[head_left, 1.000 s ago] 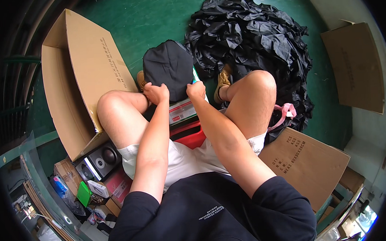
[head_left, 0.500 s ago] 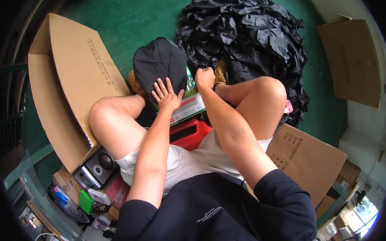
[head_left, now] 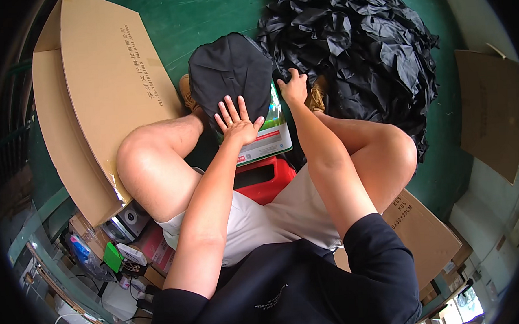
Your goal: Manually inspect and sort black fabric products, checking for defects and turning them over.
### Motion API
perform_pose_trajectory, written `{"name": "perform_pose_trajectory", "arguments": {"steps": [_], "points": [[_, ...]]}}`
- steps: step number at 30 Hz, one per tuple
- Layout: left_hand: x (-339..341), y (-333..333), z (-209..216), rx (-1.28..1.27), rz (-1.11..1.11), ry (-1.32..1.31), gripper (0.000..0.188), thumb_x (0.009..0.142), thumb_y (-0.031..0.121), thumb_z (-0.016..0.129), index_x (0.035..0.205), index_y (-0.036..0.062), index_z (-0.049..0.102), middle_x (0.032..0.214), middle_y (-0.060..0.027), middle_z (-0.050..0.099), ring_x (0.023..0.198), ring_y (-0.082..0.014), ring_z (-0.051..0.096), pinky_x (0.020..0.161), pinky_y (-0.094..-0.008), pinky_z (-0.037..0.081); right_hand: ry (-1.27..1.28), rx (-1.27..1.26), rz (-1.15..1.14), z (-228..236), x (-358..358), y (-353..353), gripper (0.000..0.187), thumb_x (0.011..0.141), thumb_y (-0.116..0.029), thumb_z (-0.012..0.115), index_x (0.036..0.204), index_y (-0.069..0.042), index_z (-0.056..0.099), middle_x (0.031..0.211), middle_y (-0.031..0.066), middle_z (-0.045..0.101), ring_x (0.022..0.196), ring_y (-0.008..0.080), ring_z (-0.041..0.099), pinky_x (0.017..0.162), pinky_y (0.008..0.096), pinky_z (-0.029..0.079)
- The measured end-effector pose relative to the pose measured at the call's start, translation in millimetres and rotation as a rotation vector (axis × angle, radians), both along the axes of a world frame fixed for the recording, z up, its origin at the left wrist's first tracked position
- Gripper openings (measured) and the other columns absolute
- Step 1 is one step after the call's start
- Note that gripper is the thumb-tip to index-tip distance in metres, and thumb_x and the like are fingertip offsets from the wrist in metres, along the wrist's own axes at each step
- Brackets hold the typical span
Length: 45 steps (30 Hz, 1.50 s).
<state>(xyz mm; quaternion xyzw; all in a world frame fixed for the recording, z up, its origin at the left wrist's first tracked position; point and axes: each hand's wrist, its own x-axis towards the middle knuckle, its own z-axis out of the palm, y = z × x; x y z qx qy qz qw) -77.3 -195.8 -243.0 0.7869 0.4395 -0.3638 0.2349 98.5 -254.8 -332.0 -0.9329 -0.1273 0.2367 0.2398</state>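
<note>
The black cloth (head_left: 226, 68) is lying over a green-and-white box (head_left: 270, 143), its slightly longer axis running forward. The left hand (head_left: 239, 130), nearer of the 2, is pressing the cloth's near edge, fingers spread wide; most of the cloth is extending beyond them. The right hand (head_left: 294, 91) is reaching along the cloth's right side, beside the black heap (head_left: 353, 48), its digits parted (whether they're touching fabric, I cannot tell). Compared with 0.5 s ago, it is uncurling and stretching farther forward; the left is staying flat.
</note>
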Motion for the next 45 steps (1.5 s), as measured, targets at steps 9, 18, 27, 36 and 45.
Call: {"name": "perform_pose_trajectory", "arguments": {"steps": [9,18,27,36,45], "points": [[8.4,-3.6,1.9,-0.002,-0.018,-0.029,0.099,0.092,0.066,0.038,0.152,0.0152,-0.022,0.153,-0.0185,-0.036,0.141,-0.0386,-0.033,0.112,-0.0563,-0.018,-0.135,0.050,0.051,-11.3,48.8,21.4,0.026,0.087,-0.030,0.060,0.102,-0.009,0.067,0.104,0.0148,0.068,0.101,0.0347,0.061,0.092,0.0478,0.041],[12.7,-7.2,22.1,0.041,-0.047,0.007,0.098,0.093,0.064,0.041,0.153,0.0146,-0.018,0.156,-0.0173,-0.031,0.143,-0.0387,-0.029,0.114,-0.0549,-0.013,-0.259,0.518,-0.037,156.3,136.1,40.5,0.028,0.087,-0.024,0.065,0.101,0.001,0.062,0.091,0.0189,0.068,0.091,0.0370,0.065,0.083,0.0405,0.050],[53.5,68.4,113.2,-0.031,-0.118,-0.564,0.102,0.082,0.057,0.065,0.149,-0.0056,0.021,0.149,-0.0300,0.034,0.134,-0.0373,0.043,0.110,-0.0395,0.036,0.643,1.273,-0.160,304.6,99.9,28.8,0.043,0.086,-0.003,0.070,0.124,-0.004,0.047,0.083,0.0056,0.062,0.065,0.0130,0.062,0.053,0.0275,0.052],[105.9,86.4,217.1,0.191,-0.018,-1.433,0.113,0.071,0.035,0.085,0.148,-0.0017,0.012,0.139,-0.0268,0.043,0.120,-0.0398,0.055,0.095,-0.0432,0.049,0.515,1.360,0.035,341.3,46.0,72.9,0.038,0.090,0.000,0.062,0.127,0.004,0.057,0.092,0.0096,0.068,0.078,0.0111,0.063,0.071,0.0245,0.052],[139.8,168.5,240.6,0.132,0.292,-1.619,0.022,0.088,-0.002,0.061,0.110,-0.0036,0.061,0.094,-0.0089,0.071,0.085,-0.0092,0.064,0.075,-0.0230,0.050,-0.007,1.132,0.169,350.9,91.6,93.5,0.025,0.079,0.005,0.066,0.104,0.006,0.069,0.076,0.0067,0.071,0.067,0.0060,0.064,0.061,0.0210,0.052]]}}
